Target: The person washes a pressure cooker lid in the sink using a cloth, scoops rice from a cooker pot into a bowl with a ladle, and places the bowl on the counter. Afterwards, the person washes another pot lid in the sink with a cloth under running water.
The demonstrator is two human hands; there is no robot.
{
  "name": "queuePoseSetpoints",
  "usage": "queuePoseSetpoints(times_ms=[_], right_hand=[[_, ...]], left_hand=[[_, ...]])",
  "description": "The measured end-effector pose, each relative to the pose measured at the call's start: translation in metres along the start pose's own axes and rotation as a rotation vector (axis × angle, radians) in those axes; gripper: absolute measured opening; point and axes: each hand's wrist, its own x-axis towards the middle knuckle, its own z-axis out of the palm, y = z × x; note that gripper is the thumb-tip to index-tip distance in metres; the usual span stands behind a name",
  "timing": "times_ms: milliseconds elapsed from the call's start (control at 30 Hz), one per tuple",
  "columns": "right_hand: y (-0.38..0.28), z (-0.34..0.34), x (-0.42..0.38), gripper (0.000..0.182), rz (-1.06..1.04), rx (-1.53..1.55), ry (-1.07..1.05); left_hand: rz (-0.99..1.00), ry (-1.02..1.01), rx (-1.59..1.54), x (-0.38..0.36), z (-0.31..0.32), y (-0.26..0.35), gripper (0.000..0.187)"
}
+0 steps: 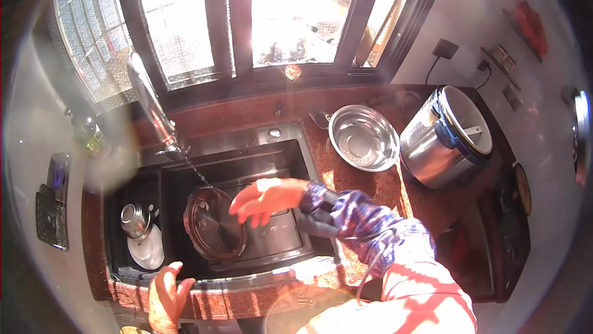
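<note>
My right hand (265,201) hangs over the sink (296,149), fingers stretched out and holding nothing. Its fingertips overlap the right edge of a round, shiny pan-like vessel (213,226) in the main basin. A thin stream of water from the tap (148,102) comes down at the vessel's far rim. At the front edge of the counter, my left hand (167,297) is raised with thumb and fingers apart, also without anything in it. Nearest to it, in the narrow left basin, are a white rounded piece (147,249) and a small steel cup (135,220).
Right of the sink, a steel bowl (363,138) rests on the red-brown counter (247,113). Beside it stands a large steel pot (438,142) with blue clips. A bottle (91,131) is at the left wall, and windows (179,19) rise behind the tap.
</note>
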Motion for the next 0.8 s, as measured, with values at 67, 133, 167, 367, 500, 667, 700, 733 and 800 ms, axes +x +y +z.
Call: queuePoseSetpoints(times_ms=[67,133,167,367,500,667,700,733,800], right_hand=[[0.002,-0.066,-0.057,0.036,-0.035,0.072,0.276],[0.012,-0.142,-0.103,0.029,-0.157,0.112,0.579],[0.010,-0.171,-0.124,0.025,-0.165,0.133,0.789],[0.088,-0.382,-0.115,0.030,-0.081,-0.868,1.659],[0.036,-0.355,-0.098,0.036,-0.023,-0.457,1.817],[0.037,-0.350,-0.073,0.071,-0.296,-0.319,1.778],[0.042,-0.352,-0.060,0.073,-0.278,-0.345,1.806],[0.045,-0.351,-0.052,0.076,-0.260,-0.372,1.832],[0.037,-0.338,-0.052,0.082,-0.195,-0.301,1.776]], left_hand=[[0.051,-0.103,-0.045,-0.013,0.023,0.031,0.046],[0.190,0.009,-0.014,-0.031,0.058,0.051,0.047],[0.137,0.043,0.063,-0.038,0.071,0.066,0.048],[0.073,0.213,0.244,-0.061,0.131,0.095,0.049],[0.017,0.317,0.248,-0.056,0.147,0.099,0.047],[-0.023,0.288,0.318,-0.055,0.159,0.099,0.049],[-0.056,0.288,0.292,-0.056,0.164,0.095,0.052],[-0.069,0.289,0.285,-0.056,0.164,0.097,0.052],[-0.083,0.285,0.297,-0.051,0.165,0.104,0.053]])
